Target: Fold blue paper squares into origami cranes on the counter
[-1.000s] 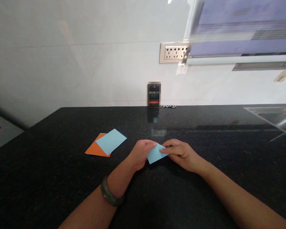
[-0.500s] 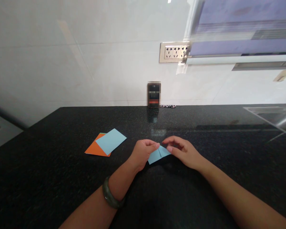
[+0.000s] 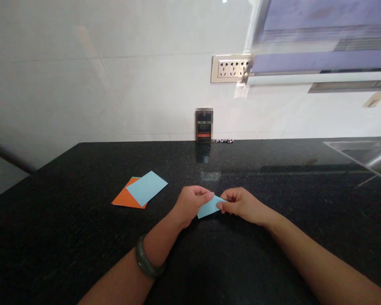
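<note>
A small piece of folded light-blue paper (image 3: pixel 207 209) is held between both hands, just above or on the dark countertop. My left hand (image 3: pixel 191 203) pinches its upper edge with thumb and fingers and covers part of its left side. The right-hand corner is gripped by my right hand (image 3: pixel 241 205), thumb in front and fingers curled behind. A crease runs across the paper between the two thumbs. To the left lie a flat light-blue sheet (image 3: pixel 149 188) and, partly beneath it, orange paper (image 3: pixel 127 198).
The black speckled countertop (image 3: pixel 82 245) meets a pale wall (image 3: pixel 130 93). A pixelated dark object (image 3: pixel 204 126) leans there beside a beaded strand (image 3: pixel 224 141). A metal sink (image 3: pixel 374 154) is at the right, and a socket panel (image 3: pixel 214 70) is on the wall.
My right hand has lowered slightly and its fingers have closed on the paper's right corner. The left hand keeps its pinch, nearly still.
</note>
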`<state>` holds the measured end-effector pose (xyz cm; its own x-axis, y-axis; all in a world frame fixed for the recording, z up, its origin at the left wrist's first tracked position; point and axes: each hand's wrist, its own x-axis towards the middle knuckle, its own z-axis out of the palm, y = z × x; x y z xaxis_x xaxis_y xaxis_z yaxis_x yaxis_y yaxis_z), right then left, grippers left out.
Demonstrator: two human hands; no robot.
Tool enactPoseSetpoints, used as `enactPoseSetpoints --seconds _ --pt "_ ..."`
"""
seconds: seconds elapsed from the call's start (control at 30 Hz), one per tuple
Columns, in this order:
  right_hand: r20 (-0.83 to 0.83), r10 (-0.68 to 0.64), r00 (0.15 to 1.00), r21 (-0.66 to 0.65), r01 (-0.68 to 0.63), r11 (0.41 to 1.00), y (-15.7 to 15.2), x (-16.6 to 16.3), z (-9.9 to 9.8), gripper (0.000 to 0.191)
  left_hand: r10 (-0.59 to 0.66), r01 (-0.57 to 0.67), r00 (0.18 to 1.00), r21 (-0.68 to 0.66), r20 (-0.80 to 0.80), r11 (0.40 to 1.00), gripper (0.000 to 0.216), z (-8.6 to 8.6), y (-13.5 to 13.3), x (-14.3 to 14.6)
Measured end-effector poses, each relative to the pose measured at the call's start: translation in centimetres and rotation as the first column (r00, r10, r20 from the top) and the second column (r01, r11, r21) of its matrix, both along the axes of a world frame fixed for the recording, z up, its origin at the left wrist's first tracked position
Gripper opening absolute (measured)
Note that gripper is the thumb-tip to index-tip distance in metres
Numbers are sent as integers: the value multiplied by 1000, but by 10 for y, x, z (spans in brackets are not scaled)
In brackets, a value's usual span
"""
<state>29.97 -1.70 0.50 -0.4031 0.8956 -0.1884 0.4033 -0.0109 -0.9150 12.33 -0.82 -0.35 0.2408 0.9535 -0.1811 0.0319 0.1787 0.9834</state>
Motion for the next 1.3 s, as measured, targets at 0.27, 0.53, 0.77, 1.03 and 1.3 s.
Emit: enactPoseSetpoints --seconds 0.27,0.53,0.77,1.03,1.3 --pt "-18 -16 1000 -9 16 1000 1 1 -2 19 -5 6 1000 -32 27 999 38 1 1 1" --pt "-13 -12 1000 16 13 1000 1 -1 -3 19 15 -14 999 12 -41 1000 27 7 -3 2" --pt "-8 -17 1000 10 17 1000 1 0 -3 17 14 -13 999 39 -42 999 20 6 -3 2" --pt "-10 -22 1000 -1 22 1000 2 1 -1 17 -50 56 993 59 -109 997 25 7 -2 -3" --pt "-49 -16 999 97 21 995 0 -4 3 24 -108 148 972 183 -210 972 21 5 -1 -3"
